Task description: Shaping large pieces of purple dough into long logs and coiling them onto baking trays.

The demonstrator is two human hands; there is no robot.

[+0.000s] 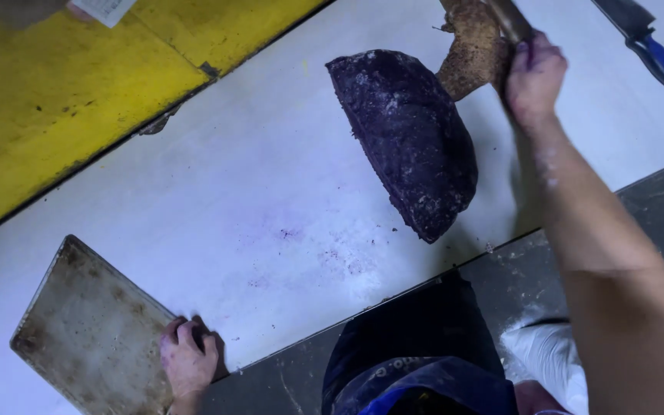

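Start at the far left of the white tabletop (pixel 255 192), well left of the dark purple dough mound (pixel 409 138): a worn, stained metal baking tray (pixel 86 330) lies flat there with one corner pointing away from you. Your left hand (pixel 186 357) sits at the tray's near right edge, fingers curled over that edge, so its grip is closed on the tray rim rather than spread. Between the tray and the mound the tabletop shows faint purple smears and crumbs. The mound itself lies right of centre, a long domed lump whose long axis runs from upper left, farther from you, down to lower right, nearer the tabletop's front edge. Just beyond its upper right end, touching or nearly touching it, is a rough brown slab (pixel 470 50); what it is made of you cannot tell from this view. Your right hand (pixel 533 77) is just right of the mound's top end, stained purple, with its grip wrapped tight around a brownish handle (pixel 510 19) that runs up out of view; the working end is hidden. So the right hand is far nearer the mound than the left, and the mound lies to its left and toward you. Farther right of the mound, a blue-handled knife (pixel 651 46) rests on the tabletop, well apart from that hand.
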